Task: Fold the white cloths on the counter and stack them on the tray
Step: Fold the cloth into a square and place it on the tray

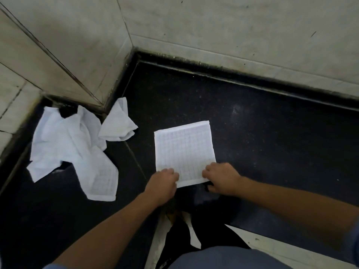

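One flat white waffle-weave cloth [184, 152] lies spread as a neat rectangle on the black speckled stone counter [262, 133], near the middle of the view. Both hands are at its near edge. The left hand [162, 184] has its fingers curled round the near left corner, and the right hand [223, 178] pinches the near right corner, fingers on top and thumb below. A doubled hem along the far edge suggests this cloth has already been folded once, though that is hard to confirm.

Several more cloths wait to the left. A loose heap of crumpled white cloths [66, 150] sprawls against the grey tiled wall [58, 45], and a smaller bunched white cloth [118, 123] sits in the corner, touching the heap. How many pieces the heap holds cannot be told.

No tray shows anywhere in the head view, and no finished stack is visible. By my reading the task is at an early stage: one cloth is mid-fold and probably needs another fold, while everything in the heap is still unfolded and nothing can be seen stacked.
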Demonstrator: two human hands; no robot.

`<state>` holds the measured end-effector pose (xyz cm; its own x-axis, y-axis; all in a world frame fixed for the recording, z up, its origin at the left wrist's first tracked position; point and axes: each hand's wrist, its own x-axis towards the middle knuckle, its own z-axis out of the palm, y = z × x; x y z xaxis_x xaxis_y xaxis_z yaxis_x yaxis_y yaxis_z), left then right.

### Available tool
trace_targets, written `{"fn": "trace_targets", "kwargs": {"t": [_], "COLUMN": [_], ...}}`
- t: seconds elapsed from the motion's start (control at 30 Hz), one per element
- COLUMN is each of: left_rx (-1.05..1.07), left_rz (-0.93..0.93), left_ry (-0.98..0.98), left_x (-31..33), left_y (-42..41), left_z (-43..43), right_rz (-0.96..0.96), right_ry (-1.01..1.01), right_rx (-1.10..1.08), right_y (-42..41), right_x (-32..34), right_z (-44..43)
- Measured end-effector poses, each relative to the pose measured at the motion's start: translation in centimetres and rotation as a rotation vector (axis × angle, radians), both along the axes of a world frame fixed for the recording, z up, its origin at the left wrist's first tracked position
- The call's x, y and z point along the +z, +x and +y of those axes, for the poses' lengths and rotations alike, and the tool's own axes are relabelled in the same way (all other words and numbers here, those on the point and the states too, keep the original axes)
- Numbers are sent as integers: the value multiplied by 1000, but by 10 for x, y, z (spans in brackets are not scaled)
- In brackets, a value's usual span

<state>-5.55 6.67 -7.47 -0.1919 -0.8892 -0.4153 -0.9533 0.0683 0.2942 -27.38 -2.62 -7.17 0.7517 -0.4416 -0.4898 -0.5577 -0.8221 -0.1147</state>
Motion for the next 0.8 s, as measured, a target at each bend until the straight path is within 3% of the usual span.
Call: {"fn": "trace_targets", "kwargs": {"t": [0.33, 0.53, 0.8], "left_rx": [100, 52, 102], "left_rz": [13, -62, -120], "left_ry": [-13, -62, -102], "left_x": [-17, -18, -20], "left_y": [-20, -23, -22], "left_z": [24, 21, 19], "right_rz": [-73, -8, -288], "right_ry": [-133, -195, -223], "right_rx": [-63, -96, -141], "right_y": [-18, -5, -21], "right_x": [-17, -21, -14], "right_z": [22, 18, 16]}}
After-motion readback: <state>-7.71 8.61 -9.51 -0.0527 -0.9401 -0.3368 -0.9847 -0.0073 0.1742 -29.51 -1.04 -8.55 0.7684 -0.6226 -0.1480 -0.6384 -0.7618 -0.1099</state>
